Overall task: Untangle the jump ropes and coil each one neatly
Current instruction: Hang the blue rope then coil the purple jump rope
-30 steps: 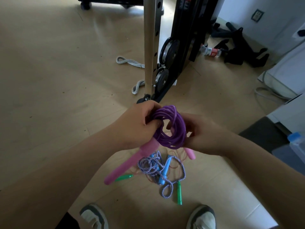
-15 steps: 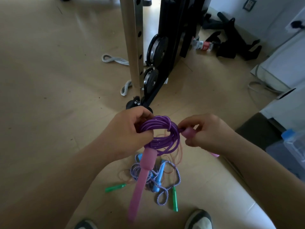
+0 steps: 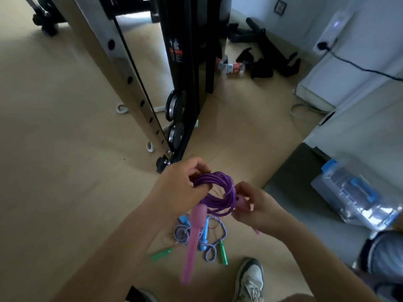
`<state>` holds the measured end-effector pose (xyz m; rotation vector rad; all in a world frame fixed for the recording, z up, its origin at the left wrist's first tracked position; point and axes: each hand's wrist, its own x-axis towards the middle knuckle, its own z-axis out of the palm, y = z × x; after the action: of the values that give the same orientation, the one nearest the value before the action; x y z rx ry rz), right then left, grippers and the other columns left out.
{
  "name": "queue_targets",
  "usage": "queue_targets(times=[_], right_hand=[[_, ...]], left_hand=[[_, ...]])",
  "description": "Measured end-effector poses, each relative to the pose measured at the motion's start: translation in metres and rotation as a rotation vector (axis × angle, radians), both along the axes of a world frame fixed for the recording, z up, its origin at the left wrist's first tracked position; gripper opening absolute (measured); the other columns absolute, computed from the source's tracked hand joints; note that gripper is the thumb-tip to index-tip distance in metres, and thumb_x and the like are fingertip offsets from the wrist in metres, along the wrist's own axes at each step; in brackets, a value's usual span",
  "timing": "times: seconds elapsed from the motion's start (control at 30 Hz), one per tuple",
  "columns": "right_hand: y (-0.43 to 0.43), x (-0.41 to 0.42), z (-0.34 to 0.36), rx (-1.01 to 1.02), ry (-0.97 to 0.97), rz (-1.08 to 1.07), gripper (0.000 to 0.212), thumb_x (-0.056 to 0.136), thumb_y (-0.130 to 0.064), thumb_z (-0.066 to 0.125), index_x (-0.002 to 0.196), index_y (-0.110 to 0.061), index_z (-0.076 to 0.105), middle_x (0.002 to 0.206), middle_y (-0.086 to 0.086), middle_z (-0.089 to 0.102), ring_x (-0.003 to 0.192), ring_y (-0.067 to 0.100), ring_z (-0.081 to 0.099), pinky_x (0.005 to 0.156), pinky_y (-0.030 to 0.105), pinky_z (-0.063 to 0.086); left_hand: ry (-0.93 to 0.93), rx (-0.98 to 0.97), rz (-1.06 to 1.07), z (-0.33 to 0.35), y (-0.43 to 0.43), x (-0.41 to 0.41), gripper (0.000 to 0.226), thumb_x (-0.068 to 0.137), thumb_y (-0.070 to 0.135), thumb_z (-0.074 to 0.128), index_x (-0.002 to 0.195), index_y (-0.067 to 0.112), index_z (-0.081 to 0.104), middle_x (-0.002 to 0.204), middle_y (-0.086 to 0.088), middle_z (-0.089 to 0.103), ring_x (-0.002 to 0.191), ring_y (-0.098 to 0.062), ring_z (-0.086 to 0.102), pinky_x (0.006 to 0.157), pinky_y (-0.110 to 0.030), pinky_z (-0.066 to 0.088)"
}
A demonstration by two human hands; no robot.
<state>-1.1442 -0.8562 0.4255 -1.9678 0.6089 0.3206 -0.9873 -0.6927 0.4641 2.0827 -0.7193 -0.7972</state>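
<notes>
The left hand grips the purple jump rope coil at its left rim, one pink handle hanging straight down below the coil, while the right hand, at the coil's right edge, pinches the other pink handle and looks best placed to tuck it through.

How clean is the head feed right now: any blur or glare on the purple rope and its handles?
Head view: the purple rope coil, gripped by the left hand, reads fairly sharp, with no glare; the hanging pink handle smears into motion blur toward its lower end; the second pink handle, pinched by the right hand, looks slightly soft; the rack upright slants, likely wide-angle distortion.
</notes>
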Motion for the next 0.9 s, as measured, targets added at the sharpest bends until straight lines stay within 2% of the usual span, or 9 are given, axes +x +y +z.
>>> queue_targets(times=[0.07, 0.17, 0.23, 0.27, 0.33, 0.4, 0.53, 0.77, 0.9], right_hand=[[-0.02, -0.002, 0.072, 0.105, -0.009, 0.023, 0.048, 0.071, -0.017, 0.081, 0.114, -0.032, 0.063, 0.101, -0.006, 0.071, 0.095, 0.018, 0.066, 0.084, 0.039, 0.056], [-0.046, -0.005, 0.194, 0.364, -0.061, 0.053, 0.073, 0.07, -0.01, 0.084, 0.135, -0.03, 0.059, 0.126, 0.001, 0.069, 0.121, 0.022, 0.063, 0.102, 0.043, 0.053], [-0.06, -0.006, 0.27, 0.463, -0.109, 0.084, 0.064, 0.08, -0.006, 0.082, 0.134, -0.035, 0.061, 0.131, 0.002, 0.068, 0.125, 0.021, 0.062, 0.104, 0.039, 0.051], [-0.066, -0.007, 0.305, 0.468, -0.134, 0.06, 0.051, 0.086, -0.016, 0.079, 0.131, -0.035, 0.064, 0.129, 0.001, 0.069, 0.124, 0.02, 0.063, 0.104, 0.038, 0.052], [-0.076, -0.006, 0.368, 0.37, -0.19, -0.038, 0.032, 0.092, -0.041, 0.072, 0.123, -0.033, 0.069, 0.118, -0.001, 0.074, 0.113, 0.017, 0.068, 0.102, 0.041, 0.054], [-0.09, -0.003, 0.417, 0.16, -0.252, -0.117, 0.025, 0.093, -0.05, 0.067, 0.113, -0.034, 0.07, 0.102, -0.004, 0.076, 0.096, 0.013, 0.071, 0.093, 0.044, 0.058], [-0.132, 0.008, 0.5, -0.19, -0.282, -0.097, 0.019, 0.098, -0.05, 0.057, 0.102, -0.032, 0.061, 0.088, -0.005, 0.071, 0.081, 0.011, 0.068, 0.079, 0.042, 0.058], [-0.217, 0.017, 0.589, -0.381, -0.394, -0.203, 0.019, 0.099, -0.052, 0.053, 0.097, -0.034, 0.058, 0.083, -0.009, 0.067, 0.075, 0.007, 0.065, 0.073, 0.032, 0.058], [-0.265, 0.031, 0.612, -0.422, -0.453, -0.301, 0.022, 0.1, -0.04, 0.058, 0.079, -0.034, 0.053, 0.074, -0.011, 0.061, 0.067, -0.001, 0.057, 0.061, 0.014, 0.041]], left_hand=[[-0.025, -0.019, -0.045, 0.064, -0.019, -0.003, 0.027, 0.082, 0.009, 0.078, 0.095, 0.031, 0.067, 0.083, 0.015, 0.074, 0.079, -0.002, 0.071, 0.068, -0.019, 0.057], [-0.075, -0.051, -0.116, 0.171, -0.048, -0.01, 0.03, 0.08, 0.007, 0.073, 0.094, 0.033, 0.069, 0.084, 0.017, 0.075, 0.079, -0.001, 0.071, 0.076, -0.029, 0.06], [-0.118, -0.069, -0.14, 0.241, -0.067, -0.011, 0.03, 0.078, 0.008, 0.072, 0.095, 0.033, 0.07, 0.085, 0.018, 0.075, 0.08, 0.001, 0.07, 0.076, -0.029, 0.06], [-0.138, -0.085, -0.156, 0.274, -0.076, -0.011, 0.03, 0.078, 0.009, 0.073, 0.095, 0.032, 0.07, 0.084, 0.017, 0.074, 0.079, 0.001, 0.07, 0.075, -0.031, 0.06], [-0.178, -0.113, -0.198, 0.337, -0.095, -0.011, 0.03, 0.076, 0.009, 0.073, 0.095, 0.032, 0.069, 0.083, 0.016, 0.074, 0.079, 0.0, 0.07, 0.074, -0.033, 0.06], [-0.226, -0.134, -0.226, 0.389, -0.114, -0.01, 0.032, 0.076, 0.009, 0.074, 0.097, 0.032, 0.069, 0.085, 0.015, 0.075, 0.08, 0.0, 0.07, 0.074, -0.033, 0.059], [-0.287, -0.179, -0.21, 0.47, -0.153, -0.007, 0.04, 0.082, 0.018, 0.079, 0.116, 0.034, 0.067, 0.099, 0.019, 0.073, 0.092, 0.004, 0.069, 0.084, -0.025, 0.059], [-0.153, -0.208, -0.169, 0.559, -0.233, -0.005, 0.043, 0.078, 0.038, 0.086, 0.116, 0.037, 0.066, 0.099, 0.018, 0.075, 0.088, -0.001, 0.073, 0.084, -0.029, 0.062], [-0.145, -0.212, -0.211, 0.581, -0.282, 0.01, 0.045, 0.081, 0.021, 0.082, 0.122, 0.028, 0.066, 0.1, 0.012, 0.077, 0.09, -0.005, 0.074, 0.09, -0.036, 0.061]])
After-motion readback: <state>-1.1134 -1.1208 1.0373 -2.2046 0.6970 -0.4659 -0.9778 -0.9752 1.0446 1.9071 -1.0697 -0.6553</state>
